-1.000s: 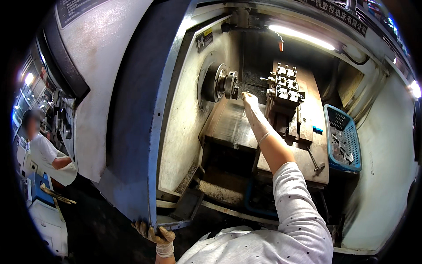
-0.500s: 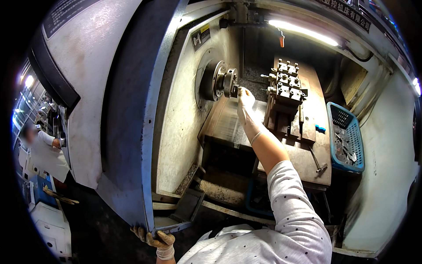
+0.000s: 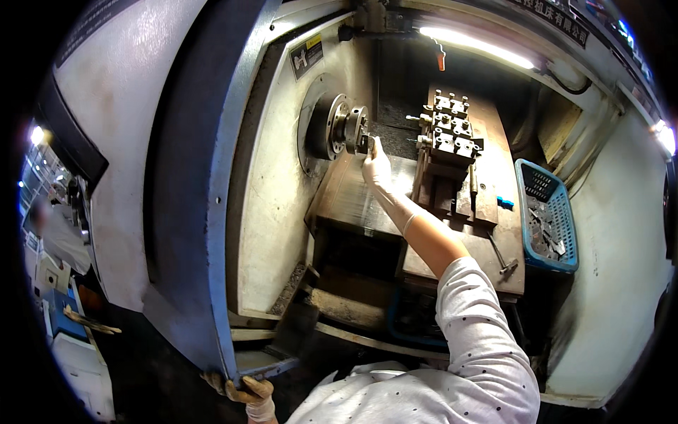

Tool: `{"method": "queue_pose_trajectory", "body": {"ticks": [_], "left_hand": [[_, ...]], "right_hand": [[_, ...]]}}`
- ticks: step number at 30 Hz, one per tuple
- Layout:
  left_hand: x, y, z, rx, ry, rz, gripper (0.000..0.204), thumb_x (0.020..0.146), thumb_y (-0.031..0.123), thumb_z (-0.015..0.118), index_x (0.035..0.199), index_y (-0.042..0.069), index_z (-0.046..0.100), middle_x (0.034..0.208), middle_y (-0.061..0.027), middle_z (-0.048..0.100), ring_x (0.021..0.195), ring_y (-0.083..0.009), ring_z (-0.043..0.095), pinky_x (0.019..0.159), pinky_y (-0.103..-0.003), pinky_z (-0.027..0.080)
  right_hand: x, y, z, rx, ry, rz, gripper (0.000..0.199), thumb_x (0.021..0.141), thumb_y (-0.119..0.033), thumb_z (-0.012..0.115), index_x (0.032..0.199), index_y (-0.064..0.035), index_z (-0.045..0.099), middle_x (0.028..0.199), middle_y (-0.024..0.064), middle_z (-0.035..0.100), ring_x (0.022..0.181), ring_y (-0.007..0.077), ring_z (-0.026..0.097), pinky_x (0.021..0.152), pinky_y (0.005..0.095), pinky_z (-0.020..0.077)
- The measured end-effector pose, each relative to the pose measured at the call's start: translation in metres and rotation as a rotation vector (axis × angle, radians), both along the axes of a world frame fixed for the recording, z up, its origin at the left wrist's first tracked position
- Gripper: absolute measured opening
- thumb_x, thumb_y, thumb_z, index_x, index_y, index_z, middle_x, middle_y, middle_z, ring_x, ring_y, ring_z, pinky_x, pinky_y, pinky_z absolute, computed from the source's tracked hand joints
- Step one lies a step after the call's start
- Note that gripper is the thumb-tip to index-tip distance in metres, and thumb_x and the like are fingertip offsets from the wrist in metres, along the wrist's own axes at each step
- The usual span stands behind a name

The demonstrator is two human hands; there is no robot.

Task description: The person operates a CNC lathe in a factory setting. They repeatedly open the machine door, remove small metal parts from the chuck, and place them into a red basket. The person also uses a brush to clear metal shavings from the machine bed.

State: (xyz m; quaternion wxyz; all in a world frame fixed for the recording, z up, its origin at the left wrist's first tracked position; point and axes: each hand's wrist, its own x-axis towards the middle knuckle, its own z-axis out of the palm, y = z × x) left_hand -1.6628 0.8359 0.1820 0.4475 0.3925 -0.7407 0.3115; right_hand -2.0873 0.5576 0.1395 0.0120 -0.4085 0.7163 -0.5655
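Observation:
My right hand (image 3: 377, 168), in a pale thin glove, reaches into the lathe. Its fingers are pinched together at the face of the metal chuck (image 3: 356, 131), by the jaws; whatever they hold is too small and covered to make out. Low on the left, my left hand (image 3: 248, 393), in a stained glove, is curled round the bottom edge of the blue sliding door (image 3: 220, 304). Right of the chuck stands a tool post block (image 3: 452, 131) with several clamping bolts and tools pointing toward the chuck.
A blue plastic basket (image 3: 578, 244) holding flat metal pieces stands right of the tool post. A T-handled wrench (image 3: 501, 256) and a small blue object (image 3: 505, 203) lie on the slide. A lamp (image 3: 480, 48) shines above. Another person (image 3: 62, 233) is far left.
The whole view has shifted slightly, so the machine sits further left in the picture. My right hand stays at the chuck and my left hand on the door edge.

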Motion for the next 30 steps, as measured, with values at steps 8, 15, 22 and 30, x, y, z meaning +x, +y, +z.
{"method": "queue_pose_trajectory", "body": {"ticks": [8,15,22,30], "left_hand": [[-0.067,0.006,0.065,-0.304,0.443,-0.008,0.036,0.085,0.010,0.022,0.117,-0.004,0.030,0.128,-0.0197,0.022,0.121,-0.0325,0.019,0.100,-0.047,0.015],[-0.251,-0.122,0.043,0.320,0.665,-0.672,0.034,0.083,0.010,0.041,0.114,-0.004,0.038,0.118,-0.0203,0.037,0.115,-0.0313,0.030,0.096,-0.042,0.023],[-0.359,-0.310,0.028,0.387,0.280,-0.507,0.051,0.078,0.022,0.049,0.122,0.005,0.030,0.118,-0.0200,0.038,0.110,-0.0340,0.035,0.092,-0.041,0.028],[-0.385,-0.324,0.027,0.244,0.446,-0.472,0.033,0.079,0.020,0.050,0.111,0.011,0.047,0.098,-0.0140,0.055,0.089,-0.0304,0.053,0.076,-0.037,0.043]], "right_hand": [[0.023,0.053,0.057,0.187,-0.818,0.369,0.035,0.082,-0.003,0.027,0.112,-0.0093,0.042,0.060,0.0025,0.046,0.046,0.0095,0.042,0.043,0.0245,0.0416],[0.037,0.048,0.047,-0.043,-0.910,0.367,0.028,0.088,-0.016,0.033,0.115,-0.0099,0.038,0.061,0.0021,0.048,0.043,0.0073,0.036,0.038,0.0210,0.0327],[0.044,0.036,0.026,-0.098,-0.581,0.178,0.033,0.084,-0.010,0.037,0.115,-0.0006,0.042,0.111,0.0130,0.050,0.102,0.0205,0.046,0.087,0.0261,0.0333],[0.045,0.039,0.025,-0.082,-0.567,0.130,0.035,0.084,-0.010,0.036,0.119,-0.0037,0.034,0.103,0.0178,0.051,0.093,0.0261,0.050,0.080,0.0305,0.0376]]}}
